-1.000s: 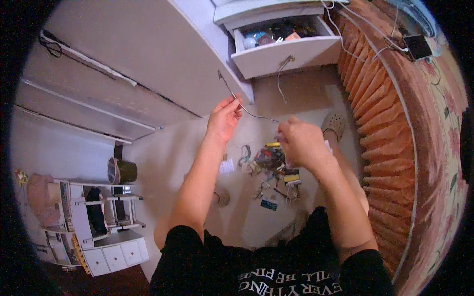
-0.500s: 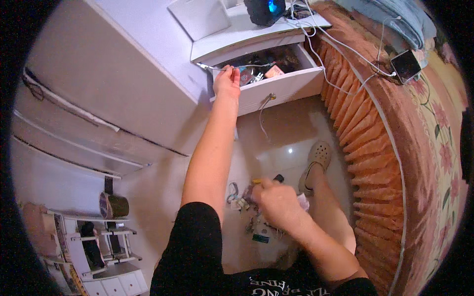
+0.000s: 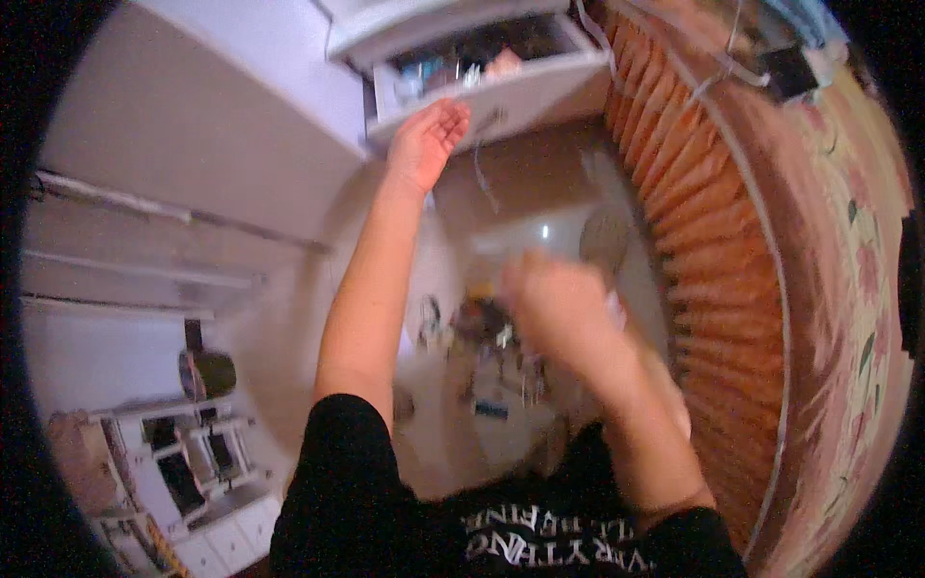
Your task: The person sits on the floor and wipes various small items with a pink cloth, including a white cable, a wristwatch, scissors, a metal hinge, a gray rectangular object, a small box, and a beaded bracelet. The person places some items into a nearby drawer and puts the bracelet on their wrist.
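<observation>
Stretched far forward, my left hand (image 3: 428,144) is at the front panel of an open white drawer (image 3: 549,98). Its fingers are loosely bent and apart, and nothing shows in them. Inside the drawer lie an orange-pink item (image 3: 503,64) and other small things, all blurred. My right hand (image 3: 559,306) is over the floor beside a scattered pile of small items (image 3: 496,328). Motion smears its fingers, so whatever they hold cannot be made out. A small dark green-blue piece (image 3: 491,410) lies at the near side of the pile.
A thin cord (image 3: 486,178) hangs from the drawer's knob. To the right stands a bed with an orange ruffled skirt (image 3: 689,279). White cabinet panels (image 3: 202,125) line the left, with a white shelf unit (image 3: 207,462) at lower left. A beige clog (image 3: 604,236) rests on the floor.
The cable that my left hand held over the drawer no longer shows in it, and its fingers have loosened. My right hand has moved forward, away from my body. The view has shifted.
</observation>
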Demonstrator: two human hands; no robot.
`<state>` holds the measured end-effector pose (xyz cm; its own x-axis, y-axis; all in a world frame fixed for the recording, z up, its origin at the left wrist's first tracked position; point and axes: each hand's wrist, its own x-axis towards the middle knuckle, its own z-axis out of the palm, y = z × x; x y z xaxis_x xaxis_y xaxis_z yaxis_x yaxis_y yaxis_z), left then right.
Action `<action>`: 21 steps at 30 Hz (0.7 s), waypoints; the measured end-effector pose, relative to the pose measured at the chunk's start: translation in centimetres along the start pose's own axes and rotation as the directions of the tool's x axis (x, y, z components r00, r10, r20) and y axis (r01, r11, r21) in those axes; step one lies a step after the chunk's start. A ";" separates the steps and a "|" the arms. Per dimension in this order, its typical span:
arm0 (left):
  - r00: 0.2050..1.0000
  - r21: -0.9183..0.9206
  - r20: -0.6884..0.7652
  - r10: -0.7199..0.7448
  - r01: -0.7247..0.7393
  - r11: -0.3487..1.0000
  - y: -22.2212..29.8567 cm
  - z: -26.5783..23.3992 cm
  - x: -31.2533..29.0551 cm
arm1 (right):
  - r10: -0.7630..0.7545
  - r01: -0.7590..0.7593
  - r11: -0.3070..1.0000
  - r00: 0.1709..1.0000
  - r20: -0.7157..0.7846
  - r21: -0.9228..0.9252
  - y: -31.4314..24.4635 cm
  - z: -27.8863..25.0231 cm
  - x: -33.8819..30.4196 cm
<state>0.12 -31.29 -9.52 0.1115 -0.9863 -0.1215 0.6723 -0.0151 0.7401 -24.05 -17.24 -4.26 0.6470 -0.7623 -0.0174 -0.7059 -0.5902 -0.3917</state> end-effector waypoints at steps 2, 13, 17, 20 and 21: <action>0.994 0.001 0.005 -0.105 0.105 0.994 -2.8 -1.2 -5.8 | 0.026 -0.025 0.999 0.998 -0.060 0.022 1.7 -1.7 -0.2; 0.560 -0.227 -0.532 -0.635 0.628 0.744 -25.1 -19.5 -36.9 | -0.097 0.119 0.987 0.977 -0.189 0.106 1.0 -1.5 -0.3; 0.648 0.059 -0.479 -0.593 0.697 0.715 -31.1 -18.0 -38.6 | -0.101 0.117 0.988 0.984 -0.144 0.105 -1.0 -1.4 -0.2; 0.679 0.342 -0.530 -0.508 0.719 0.604 -30.4 -10.4 -36.0 | -0.007 0.014 0.984 0.999 -0.040 0.175 -0.5 -1.4 -0.5; 0.692 0.272 -0.515 -0.506 0.692 0.669 -30.1 -9.4 -35.8 | 0.016 -0.017 0.976 1.000 0.008 0.218 -0.7 -1.6 -0.5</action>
<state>-17.18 5.99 -33.66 0.1135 -0.5899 -0.7995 0.3282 -0.7373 0.5906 -24.31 -16.90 -2.48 0.6379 -0.7695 -0.0308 -0.6372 -0.5049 -0.5822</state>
